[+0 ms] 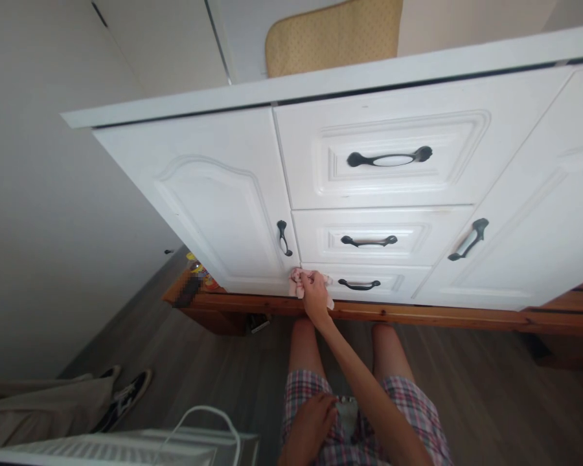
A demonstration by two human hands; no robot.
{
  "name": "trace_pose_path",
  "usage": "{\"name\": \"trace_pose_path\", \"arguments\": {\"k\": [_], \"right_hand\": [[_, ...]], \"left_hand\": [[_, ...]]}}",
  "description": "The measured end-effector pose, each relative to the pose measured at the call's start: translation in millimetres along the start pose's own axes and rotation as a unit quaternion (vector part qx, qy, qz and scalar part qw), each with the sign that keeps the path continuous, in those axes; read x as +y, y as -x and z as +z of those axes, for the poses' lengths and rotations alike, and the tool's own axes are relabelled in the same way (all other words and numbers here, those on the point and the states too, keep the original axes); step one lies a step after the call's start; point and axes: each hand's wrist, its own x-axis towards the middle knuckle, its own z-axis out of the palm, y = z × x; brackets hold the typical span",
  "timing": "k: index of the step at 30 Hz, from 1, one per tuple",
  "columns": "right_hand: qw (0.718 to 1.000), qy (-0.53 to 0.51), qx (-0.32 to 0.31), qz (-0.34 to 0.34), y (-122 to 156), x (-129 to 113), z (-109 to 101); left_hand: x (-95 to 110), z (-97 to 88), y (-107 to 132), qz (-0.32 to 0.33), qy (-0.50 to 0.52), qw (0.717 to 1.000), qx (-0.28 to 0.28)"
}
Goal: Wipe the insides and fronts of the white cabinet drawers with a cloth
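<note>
My right hand [312,289] reaches down to the bottom of a white cabinet [214,194]. It is closed on a pink cloth [297,283] pressed against the left end of the lowest drawer [393,281], just below the left door's black handle [284,237]. My left hand [313,421] rests on my plaid shorts [301,388] with its fingers loosely spread. They lie beside a small grey thing [348,412] between my legs that I cannot make out.
Two more drawers [383,155] with black handles sit above, and a door [529,213] is at the right. The cabinet stands on a wooden base [442,316]. Dark shoes [126,396] and a white rack [126,446] lie at the lower left. A yellow cushion [335,35] sits on top.
</note>
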Motion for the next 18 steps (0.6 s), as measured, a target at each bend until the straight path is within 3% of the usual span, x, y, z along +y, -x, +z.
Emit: {"name": "trace_pose_path", "arguments": {"k": [5, 9, 15, 18], "right_hand": [[0.999, -0.006, -0.017, 0.032, 38.4, 54.8, 3.7], [0.993, -0.013, 0.052, 0.108, 61.5, 106.2, -15.1], [0.962, -0.029, 0.189, 0.195, 66.2, 188.0, -85.2], [0.951, -0.045, 0.222, 0.212, 65.5, 216.0, -124.9]], "left_hand": [[-4.3, 5.2, 3.2, 0.003, 0.008, 1.000, 0.026], [-2.1, 11.0, 6.4, 0.004, -0.011, 1.000, 0.009], [-8.9, 15.7, -5.3, 0.032, 0.004, 0.999, -0.010], [-6.6, 7.0, -20.2, 0.055, 0.000, 0.998, -0.003]]}}
